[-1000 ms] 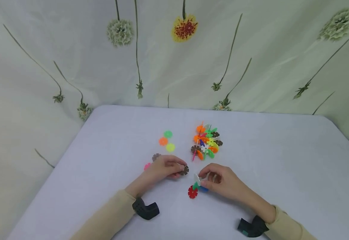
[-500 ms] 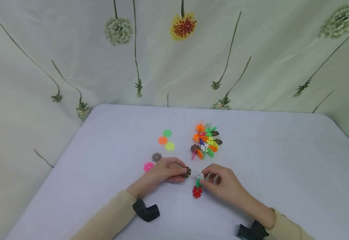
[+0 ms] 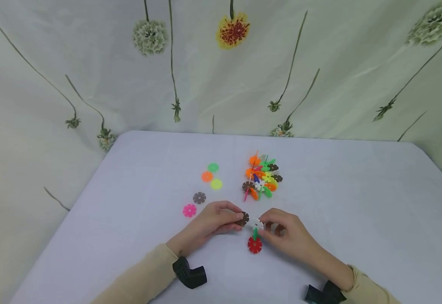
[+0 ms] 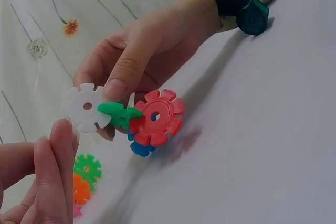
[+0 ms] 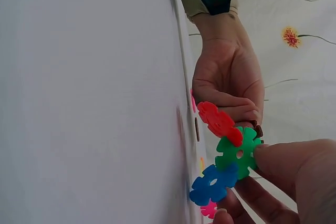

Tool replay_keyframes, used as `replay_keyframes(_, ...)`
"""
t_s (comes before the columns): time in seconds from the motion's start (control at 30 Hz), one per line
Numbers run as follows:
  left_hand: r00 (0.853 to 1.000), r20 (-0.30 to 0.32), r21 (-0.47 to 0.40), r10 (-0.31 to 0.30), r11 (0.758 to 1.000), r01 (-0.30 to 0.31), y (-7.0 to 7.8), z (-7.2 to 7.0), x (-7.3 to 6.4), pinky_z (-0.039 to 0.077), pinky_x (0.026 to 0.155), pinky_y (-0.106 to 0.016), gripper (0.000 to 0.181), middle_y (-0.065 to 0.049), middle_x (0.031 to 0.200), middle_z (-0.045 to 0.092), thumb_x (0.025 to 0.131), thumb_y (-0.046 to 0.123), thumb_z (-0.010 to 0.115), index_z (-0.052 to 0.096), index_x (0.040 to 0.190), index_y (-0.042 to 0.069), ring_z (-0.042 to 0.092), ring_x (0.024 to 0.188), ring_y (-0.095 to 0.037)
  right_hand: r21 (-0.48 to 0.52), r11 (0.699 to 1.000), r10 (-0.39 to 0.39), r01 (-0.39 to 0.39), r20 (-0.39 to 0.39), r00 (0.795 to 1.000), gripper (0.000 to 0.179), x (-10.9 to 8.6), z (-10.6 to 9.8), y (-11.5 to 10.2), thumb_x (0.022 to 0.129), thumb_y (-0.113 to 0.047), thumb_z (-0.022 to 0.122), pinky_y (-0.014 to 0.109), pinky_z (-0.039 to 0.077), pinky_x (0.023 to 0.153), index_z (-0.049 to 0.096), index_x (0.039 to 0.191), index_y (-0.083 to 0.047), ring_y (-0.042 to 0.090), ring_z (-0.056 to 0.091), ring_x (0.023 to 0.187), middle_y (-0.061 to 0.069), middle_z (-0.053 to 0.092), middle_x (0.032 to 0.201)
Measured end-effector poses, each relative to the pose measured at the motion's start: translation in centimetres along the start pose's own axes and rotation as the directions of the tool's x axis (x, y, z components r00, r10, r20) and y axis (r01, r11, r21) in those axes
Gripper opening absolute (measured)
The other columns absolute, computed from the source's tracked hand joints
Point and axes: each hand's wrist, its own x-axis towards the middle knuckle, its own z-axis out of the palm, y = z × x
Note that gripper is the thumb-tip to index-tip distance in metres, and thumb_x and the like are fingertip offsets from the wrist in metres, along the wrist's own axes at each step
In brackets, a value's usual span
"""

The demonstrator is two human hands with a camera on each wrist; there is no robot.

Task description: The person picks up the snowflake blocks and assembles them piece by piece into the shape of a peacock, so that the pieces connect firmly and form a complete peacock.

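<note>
In the head view, soft, even light lay over the surface with faint glare on the cloth toward two o'clock, while both wrist views were dimmer, the left crossed by a blurred shadow from two o'clock to seven.

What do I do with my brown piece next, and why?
Probably push the brown disc in the left hand into the white disc: their notched edges are close together, and the right hand holds the green disc joined to it.

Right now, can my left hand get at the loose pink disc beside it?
Probably not without letting go first: the left hand pinches a brown disc. Otherwise the way looks free, with nothing lying over the pink disc.
</note>
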Motion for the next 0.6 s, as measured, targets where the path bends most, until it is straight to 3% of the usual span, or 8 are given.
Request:
replay_keyframes(0.17, 1.0, 0.018, 0.01, -0.015, 1.0, 0.015, 0.2, 0.3, -0.3, 0.053, 0.071, -0.022, 0.028, -0.02, 0.095, 0.065, 0.088, 0.009, 0.066, 0.055, 0.107, -0.008, 0.067, 0.075, -0.018, 0.016, 1.0, -0.027, 0.027, -0.015, 1.0, 0.019, -0.3, -0.2, -0.1, 0.079, 0.001, 0.072, 0.026, 0.053, 0.055, 0.07, 0.095, -0.009, 0.01, 0.06, 0.075, -0.001, 0.066, 0.092)
replay_keyframes(0.6, 0.999, 0.039, 0.027, -0.01, 1.0, 0.009, -0.6, 1.7, -0.4, 0.052, 0.069, -0.02, 0.024, -0.018, 0.093, 0.067, 0.088, 0.009, 0.066, 0.054, 0.102, -0.005, 0.067, 0.073, -0.019, 0.064, 0.998, 0.007, -0.005, -0.039, 0.999, 0.018, -0.9, -0.5, -0.3, 0.081, -0.001, 0.071, 0.028, 0.055, 0.06, 0.071, 0.097, -0.009, 0.011, 0.062, 0.076, -0.001, 0.067, 0.094)
